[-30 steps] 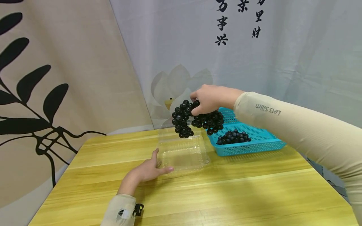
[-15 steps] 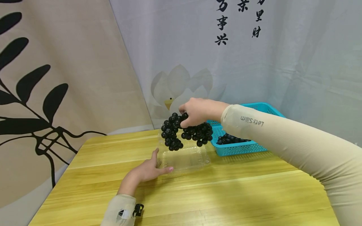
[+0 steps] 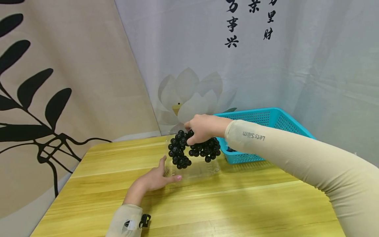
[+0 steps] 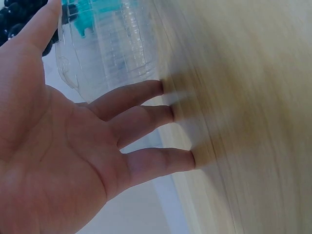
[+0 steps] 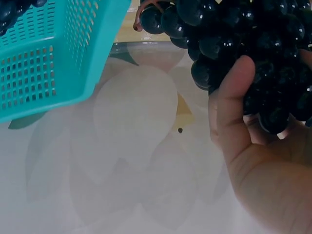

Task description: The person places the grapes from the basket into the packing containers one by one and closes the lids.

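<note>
My right hand (image 3: 201, 128) grips a bunch of dark, shiny grapes (image 3: 177, 149) from above. In the right wrist view, thumb and fingers curl round the grapes (image 5: 219, 44), with a bit of brown stem at one end. Below the bunch is a clear plastic box (image 3: 193, 171), partly covered by the grapes in the head view. Beside the box's left front corner, my left hand (image 3: 155, 177) is spread, thumb along the front side. The left wrist view shows its fingers (image 4: 141, 124) extended with their tips at the tabletop, close to the box wall (image 4: 114, 58).
A turquoise perforated basket (image 3: 248, 158) stands right of the box, partly behind my right forearm. More dark grapes (image 5: 14, 12) lie inside it. The wooden table (image 3: 237, 204) ends at a printed curtain (image 3: 133, 82) behind.
My right hand has carried the grapes down and to the left, from near the basket to over the clear box. The left hand and the box have stayed in place.
</note>
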Tool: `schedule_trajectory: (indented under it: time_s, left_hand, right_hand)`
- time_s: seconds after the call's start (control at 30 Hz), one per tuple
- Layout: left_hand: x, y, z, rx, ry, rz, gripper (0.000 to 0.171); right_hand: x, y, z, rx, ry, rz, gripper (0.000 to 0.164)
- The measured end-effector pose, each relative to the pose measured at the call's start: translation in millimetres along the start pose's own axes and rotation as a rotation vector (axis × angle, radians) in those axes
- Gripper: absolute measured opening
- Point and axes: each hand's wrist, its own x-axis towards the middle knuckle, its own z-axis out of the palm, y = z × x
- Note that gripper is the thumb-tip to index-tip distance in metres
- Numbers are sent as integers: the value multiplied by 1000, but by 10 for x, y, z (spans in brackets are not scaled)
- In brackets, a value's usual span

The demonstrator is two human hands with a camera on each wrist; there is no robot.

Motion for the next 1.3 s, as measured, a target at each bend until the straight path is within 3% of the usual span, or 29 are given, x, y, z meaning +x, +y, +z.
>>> schedule_trajectory:
  time_s: [0.67,1.3]
  left_hand:
    - [8,12,-1,-20,-3,-7,133]
    - [8,-4,6,-5,-4,-18,130]
  right_hand:
    - [219,-118,350,3,-17,-50,63]
    - [446,-181,612,-126,16,-67,62]
